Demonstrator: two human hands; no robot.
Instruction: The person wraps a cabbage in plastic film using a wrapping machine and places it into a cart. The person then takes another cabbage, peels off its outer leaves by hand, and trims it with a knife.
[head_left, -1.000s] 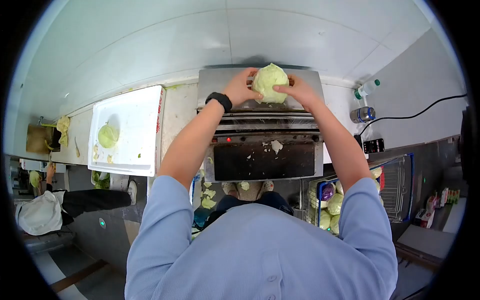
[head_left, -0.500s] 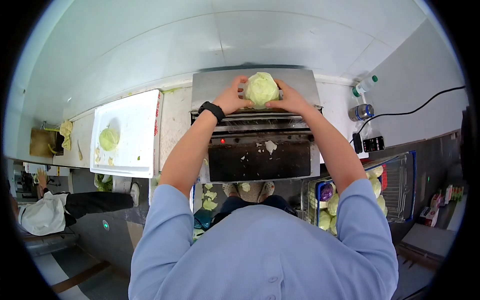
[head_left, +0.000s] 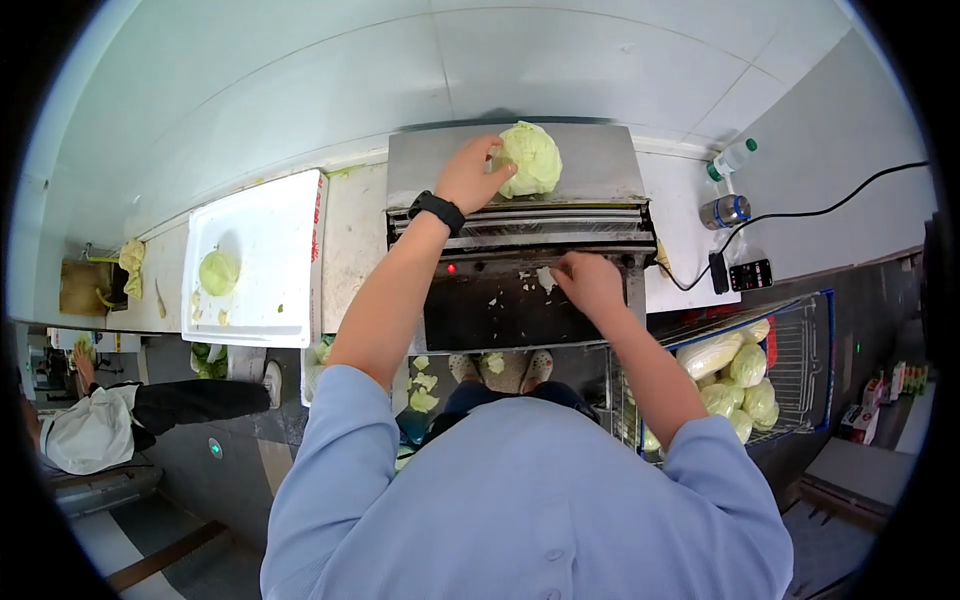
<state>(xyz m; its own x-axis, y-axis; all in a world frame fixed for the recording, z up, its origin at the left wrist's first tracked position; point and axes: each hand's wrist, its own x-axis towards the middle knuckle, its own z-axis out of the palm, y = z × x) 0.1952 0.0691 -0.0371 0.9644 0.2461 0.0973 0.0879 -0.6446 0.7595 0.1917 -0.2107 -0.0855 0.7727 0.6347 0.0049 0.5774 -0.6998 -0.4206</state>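
A pale green cabbage [head_left: 533, 158] rests on the metal top of a film-wrapping machine [head_left: 420, 165]. My left hand [head_left: 474, 178], with a black band on its wrist, curls around the cabbage's left side, thumb in front and fingers behind. Lower down, my right hand [head_left: 592, 284] hangs over the dark front plate [head_left: 480, 320] of the machine. Its thumb and forefinger are pinched together beside a whitish scrap [head_left: 546, 280]; what lies between them is too small to make out. The film roll [head_left: 545, 222] stretches across the machine between my hands.
On the left, a white tray [head_left: 270, 205] holds another cabbage [head_left: 218, 273]. A cart [head_left: 815, 360] with wrapped cabbages stands at right. A bottle [head_left: 733, 159], a jar [head_left: 724, 211], a phone [head_left: 750, 274] and a black cable [head_left: 835, 207] are nearby. Another person [head_left: 90, 425] is far left.
My right hand has left the cabbage and come down toward me to the dark plate, fingers now pinched. My left hand has stayed at the cabbage.
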